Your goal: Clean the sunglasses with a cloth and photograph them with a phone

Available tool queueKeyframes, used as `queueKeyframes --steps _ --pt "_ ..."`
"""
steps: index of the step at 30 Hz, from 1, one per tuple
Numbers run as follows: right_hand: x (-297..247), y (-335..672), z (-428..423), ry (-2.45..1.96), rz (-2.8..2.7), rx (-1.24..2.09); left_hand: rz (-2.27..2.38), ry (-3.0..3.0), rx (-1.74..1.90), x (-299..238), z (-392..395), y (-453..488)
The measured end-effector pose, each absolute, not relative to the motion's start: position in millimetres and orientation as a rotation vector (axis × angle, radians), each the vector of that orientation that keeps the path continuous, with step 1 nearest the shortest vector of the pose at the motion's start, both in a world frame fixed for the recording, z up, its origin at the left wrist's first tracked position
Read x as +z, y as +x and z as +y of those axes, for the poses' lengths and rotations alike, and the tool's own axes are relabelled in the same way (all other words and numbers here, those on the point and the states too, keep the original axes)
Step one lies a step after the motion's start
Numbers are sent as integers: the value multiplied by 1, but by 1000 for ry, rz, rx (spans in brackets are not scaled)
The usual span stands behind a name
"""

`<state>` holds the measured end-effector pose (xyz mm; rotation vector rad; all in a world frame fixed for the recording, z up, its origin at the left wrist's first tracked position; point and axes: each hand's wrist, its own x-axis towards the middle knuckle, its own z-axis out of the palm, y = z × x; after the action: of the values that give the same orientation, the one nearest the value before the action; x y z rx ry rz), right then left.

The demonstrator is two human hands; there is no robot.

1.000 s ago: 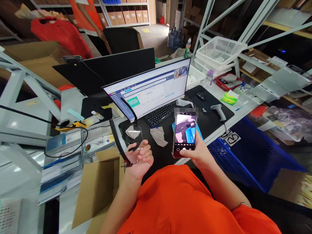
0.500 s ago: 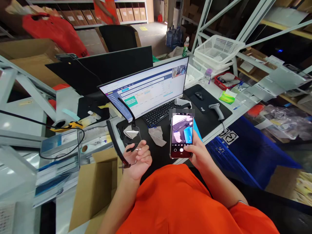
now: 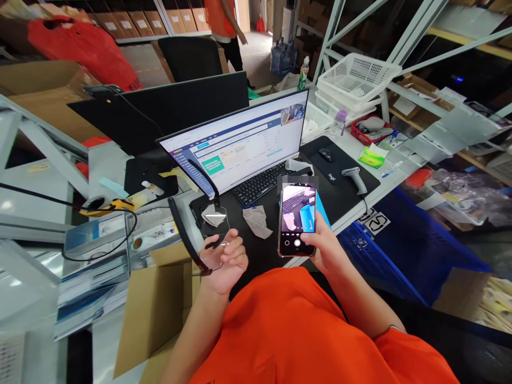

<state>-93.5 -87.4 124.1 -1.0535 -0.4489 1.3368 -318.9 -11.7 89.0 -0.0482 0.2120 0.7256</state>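
Steel racking is rising around a white workbench, where a co-worker in orange is standing far beyond a wide curved monitor. In front of the monitor, a black desk mat is carrying a keyboard and a crumpled beige lens cloth. Left of the monitor's foot, a cardboard box is sitting open; to its right, a blue crate is standing lower down.

Below the monitor, the person's left hand is lifted palm-up and half open, its fingers loosely curled. It appears to be holding a pair of rimless eyeglasses, with one black temple running past the edge of the palm, though the exact contact is hard to see. The right hand is gripping a smartphone upright, its thumb lying across the lower screen, which is showing a camera view of the desk. A steady hold matters most here: the phone is best kept still, and the left fingers are best kept clear of the lens.
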Motion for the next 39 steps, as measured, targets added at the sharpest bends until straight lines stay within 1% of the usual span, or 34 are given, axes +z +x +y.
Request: queueKeyframes --steps 7,15,20,24,29,32,35,39 --pt "123 -94 -87 -1117 -533 1281 240 -57 731 87 -13 -320" --pt "119 -97 -93 -1001 -568 1394 230 -64 738 84 -13 -321" --pt "125 -95 -94 -1014 -418 1332 214 -49 741 85 -12 -321" --pt "127 -91 -91 -1006 -410 1288 204 -44 737 86 -13 -320" --pt "119 -89 -82 -1040 -278 1314 228 -57 727 85 -14 -320" --pt "113 -90 -79 -1110 -201 1264 240 -61 733 84 -14 -320" --pt "110 -92 -80 -1147 -319 1188 246 -64 737 84 -14 -321" --pt "111 -93 -83 -1089 -467 1192 245 -62 737 85 -14 -321"
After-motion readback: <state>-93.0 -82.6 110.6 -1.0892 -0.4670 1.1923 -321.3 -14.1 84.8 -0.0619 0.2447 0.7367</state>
